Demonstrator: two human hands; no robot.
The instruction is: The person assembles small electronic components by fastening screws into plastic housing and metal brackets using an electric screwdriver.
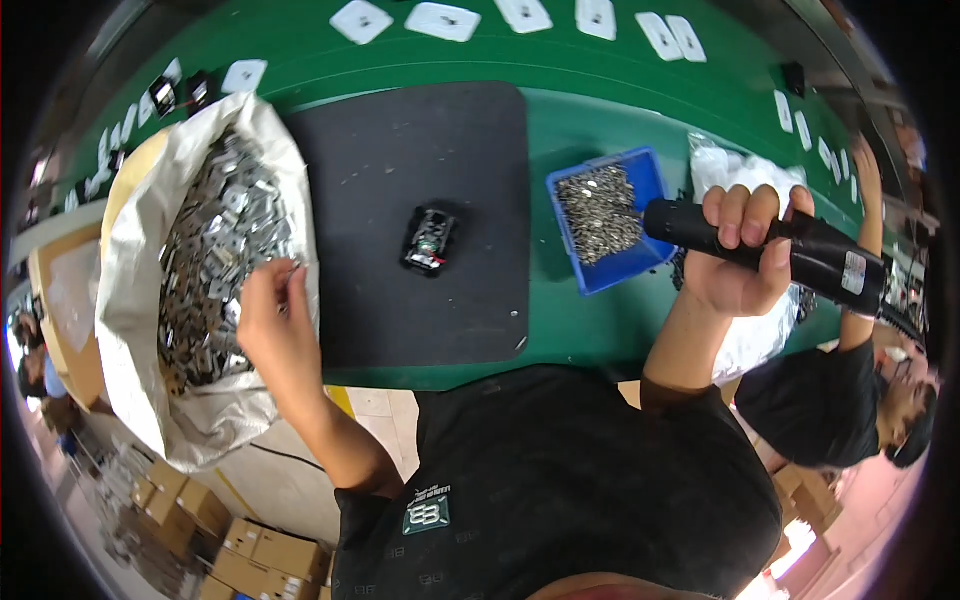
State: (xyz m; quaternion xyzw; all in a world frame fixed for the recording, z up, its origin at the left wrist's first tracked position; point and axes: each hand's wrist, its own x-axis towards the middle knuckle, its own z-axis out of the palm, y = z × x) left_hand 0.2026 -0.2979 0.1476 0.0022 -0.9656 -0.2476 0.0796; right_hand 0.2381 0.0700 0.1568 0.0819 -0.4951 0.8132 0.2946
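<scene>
My right hand (745,245) is wrapped round a black electric screwdriver (835,265), which lies nearly level. Its front end points left, at the blue bin (625,270) of small metal screws (598,215). Over the right edge of a white sack (135,330), my left hand (275,315) is closed in a pinch; what its fingertips hold is too small to make out. Bent metal pieces (235,225) fill the sack. Between my hands, a small black housing (430,240) with a circuit board inside rests on the dark mat (420,330).
A green belt (560,60) runs along the far side, carrying several white trays (445,20) with small parts. A clear plastic bag (745,350) lies beneath my right hand. Another person (820,405) is at the right. Cardboard boxes (265,555) stand on the floor at lower left.
</scene>
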